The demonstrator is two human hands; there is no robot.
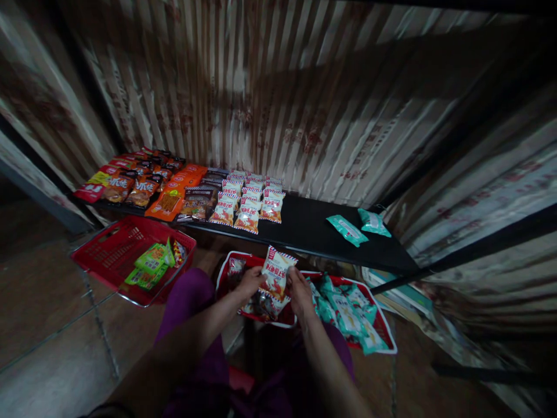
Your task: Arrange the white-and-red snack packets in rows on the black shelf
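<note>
A white snack packet with red and orange print (277, 271) is held between my two hands, above the middle red basket (223, 278). My left hand (251, 282) grips its left edge, and my right hand (300, 287) holds the right edge. Below it, more packets (267, 304) lie in the basket, partly hidden by my hands. On the black shelf (300, 223) ahead, several similar white packets (247, 212) lie in rows. Two teal packets (347, 230) rest farther right on the shelf.
A red basket (102, 258) at left holds green packets (152, 261). Another at right (385, 334) is filled with teal packets (348, 313). Brown and orange packets (174, 191) cover the shelf's left part. A patterned curtain (261, 87) hangs behind, beside dark frame posts.
</note>
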